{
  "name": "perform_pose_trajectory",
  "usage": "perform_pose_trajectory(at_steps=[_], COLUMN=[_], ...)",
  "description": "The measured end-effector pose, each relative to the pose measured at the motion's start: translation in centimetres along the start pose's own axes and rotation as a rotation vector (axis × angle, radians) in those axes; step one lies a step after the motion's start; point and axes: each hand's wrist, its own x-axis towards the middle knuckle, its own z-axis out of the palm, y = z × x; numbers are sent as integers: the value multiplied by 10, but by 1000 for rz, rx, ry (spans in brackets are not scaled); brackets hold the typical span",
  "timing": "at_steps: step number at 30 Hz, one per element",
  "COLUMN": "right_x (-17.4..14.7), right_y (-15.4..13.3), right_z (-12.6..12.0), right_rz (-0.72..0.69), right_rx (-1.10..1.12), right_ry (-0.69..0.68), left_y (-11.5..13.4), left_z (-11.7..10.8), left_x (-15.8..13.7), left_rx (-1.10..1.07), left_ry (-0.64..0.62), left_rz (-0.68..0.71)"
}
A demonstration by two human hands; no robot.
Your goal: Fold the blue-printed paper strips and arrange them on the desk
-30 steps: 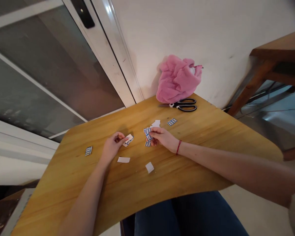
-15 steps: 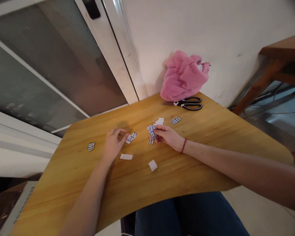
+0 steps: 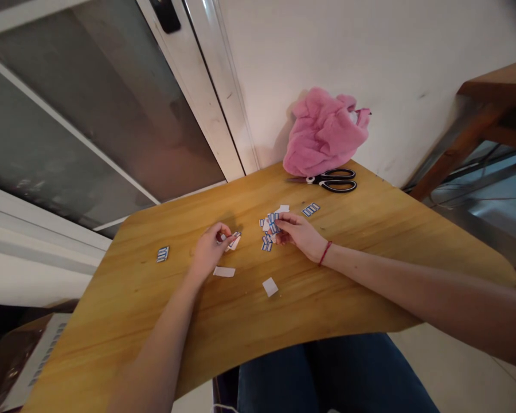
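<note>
My left hand [image 3: 211,248] is closed in a pinch at the edge of a small white paper piece [image 3: 235,243]; a blue-marked piece shows just behind it. My right hand [image 3: 300,234] pinches a paper piece with blue-outlined strips [image 3: 274,222] between thumb and fingers, slightly above the table. Under and beside its fingertips lie more blue-marked paper pieces [image 3: 266,243], partly hidden. Closer to me are a blank white slip [image 3: 224,272] and a blank white square [image 3: 270,287].
A small blue-marked stack [image 3: 162,254] lies to the left on the wooden table [image 3: 223,321]. Another blue-marked piece [image 3: 311,209] sits right of centre. Black-handled scissors [image 3: 337,180] rest at the back, by a pink fluffy cloth [image 3: 327,132] against the wall.
My left hand has closed on the white paper piece, where before its fingers were at the edge of the pieces. The piece in my right hand is now raised and tilted differently.
</note>
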Motion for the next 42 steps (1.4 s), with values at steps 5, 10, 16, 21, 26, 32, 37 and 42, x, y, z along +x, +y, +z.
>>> perform_pose_trajectory(at_steps=[5,10,16,21,26,32,37,42], right_x=[2,3,-3,-16,-24,-4,17,14], right_y=[-6,-1,11,18,17,1,-13,-14], right_z=[-5,-7,0,10,15,-1,-27,-27], right_rz=[-124,-137,-159,-96,-64,-201,-369,-403], right_rx=[-4,-45,-197,-260,-218,-246,-124,-153], right_ry=[216,200,-43,-203,-287,-188,263,216], left_y=[5,7,22,45,52,54,52,56], left_z=[-7,-18,-8,31,47,40,48,64], left_x=[-2,-4,-13,-25,-31,-35,-25,-9], left_rx=[-141,-83,-361,-683,-621,-559,-159,98], left_ry=[-14,-9,49,-131,40,144,65,49], left_rz=[-72,-93,-108,-112,-63,-4,236,322])
